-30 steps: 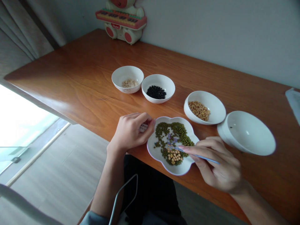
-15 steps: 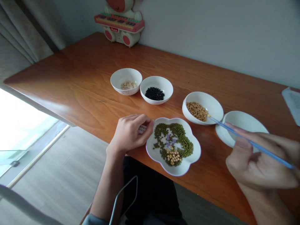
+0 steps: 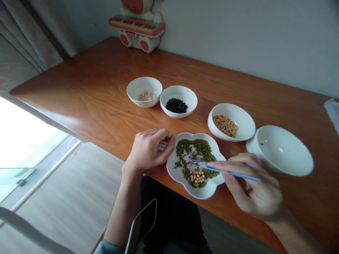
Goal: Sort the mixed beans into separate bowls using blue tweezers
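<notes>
My right hand (image 3: 254,187) is closed round a pair of blue tweezers (image 3: 242,175). Their tips are over the white flower-shaped plate (image 3: 212,192), beside a small cluster of yellow soybeans (image 3: 197,176). Green mung beans (image 3: 203,150) are spread over the plate, with a purple print showing between them. My left hand (image 3: 149,150) rests curled on the table against the plate's left rim. A small white patterned thing (image 3: 162,145) shows between its thumb and forefinger; most of it is hidden.
Behind the plate stand a bowl of soybeans (image 3: 245,123), a bowl of black beans (image 3: 191,97) and a bowl of pale flat seeds (image 3: 134,90). A white bowl (image 3: 293,151) at the right has a dark speck inside. A toy keyboard figure (image 3: 137,28) stands by the wall.
My right hand has brought the tweezers left from the soybean bowl to over the plate. My left hand stays at the rim.
</notes>
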Demonstrator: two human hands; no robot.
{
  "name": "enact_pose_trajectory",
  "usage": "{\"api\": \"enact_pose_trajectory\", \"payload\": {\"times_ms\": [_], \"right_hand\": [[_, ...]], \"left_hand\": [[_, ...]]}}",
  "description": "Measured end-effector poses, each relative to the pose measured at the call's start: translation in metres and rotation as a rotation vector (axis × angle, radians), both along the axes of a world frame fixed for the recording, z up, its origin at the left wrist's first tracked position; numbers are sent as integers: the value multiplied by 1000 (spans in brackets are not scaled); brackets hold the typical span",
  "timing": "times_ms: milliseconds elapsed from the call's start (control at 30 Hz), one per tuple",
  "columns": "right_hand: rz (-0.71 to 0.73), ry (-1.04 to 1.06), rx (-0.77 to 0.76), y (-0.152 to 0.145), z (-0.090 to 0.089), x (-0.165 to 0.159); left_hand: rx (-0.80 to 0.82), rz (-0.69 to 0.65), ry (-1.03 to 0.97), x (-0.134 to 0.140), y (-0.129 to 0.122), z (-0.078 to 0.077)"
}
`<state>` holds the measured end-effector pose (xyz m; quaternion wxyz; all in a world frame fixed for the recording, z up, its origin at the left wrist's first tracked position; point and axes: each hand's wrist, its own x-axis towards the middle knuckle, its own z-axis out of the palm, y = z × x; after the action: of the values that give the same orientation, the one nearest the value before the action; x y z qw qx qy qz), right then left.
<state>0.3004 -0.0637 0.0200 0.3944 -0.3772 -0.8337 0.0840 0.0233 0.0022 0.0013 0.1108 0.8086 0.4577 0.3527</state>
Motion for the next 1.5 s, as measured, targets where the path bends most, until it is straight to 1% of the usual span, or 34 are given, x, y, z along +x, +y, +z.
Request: {"api": "enact_pose_trajectory", "payload": {"times_ms": [100, 167, 367, 667, 933, 1100, 1500], "right_hand": [[74, -16, -33, 1, -2, -5], [84, -18, -47, 1, -4, -4], [74, -33, -60, -1, -7, -2], [77, -42, -36, 1, -7, -3], [35, -7, -17, -1, -3, -1], [66, -40, 6, 0, -3, 1], [82, -56, 7, 3, -6, 1]], "left_hand": [[-1, -11, -2, 0, 0, 0], [-4, -12, -3, 0, 0, 0], [-24, -4, -8, 0, 0, -2], [-28, 3, -8, -1, -1, -2], [-19, -1, -14, -1, 0, -3], [-20, -2, -7, -1, 0, -3], [-18, -12, -3, -1, 0, -1]]}}
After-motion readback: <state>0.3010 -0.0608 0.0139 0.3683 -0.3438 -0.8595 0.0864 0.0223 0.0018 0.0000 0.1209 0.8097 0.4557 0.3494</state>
